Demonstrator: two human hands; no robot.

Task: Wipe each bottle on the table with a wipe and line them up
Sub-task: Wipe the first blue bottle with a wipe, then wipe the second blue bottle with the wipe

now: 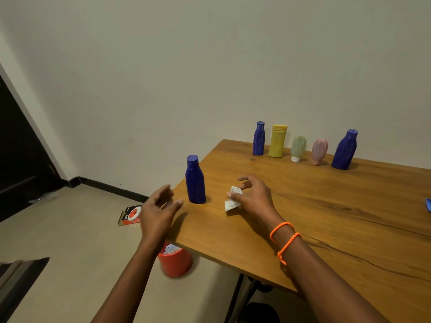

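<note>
A blue bottle (195,180) stands upright near the left edge of the wooden table (326,217). My left hand (158,213) hovers just left of it with fingers spread, holding nothing. My right hand (253,197) is to the right of the bottle and pinches a crumpled white wipe (232,200) that lies on the table. Along the far edge stand a slim blue bottle (258,138), a yellow bottle (277,141), a green tube (297,148), a pink tube (319,151) and a bigger blue bottle (345,150) in a row.
A red bin (176,262) with used wipes stands on the floor under the table's left corner. A red and white pack (130,215) lies on the floor beyond it. A blue object (428,205) shows at the right frame edge. A dark door is at far left.
</note>
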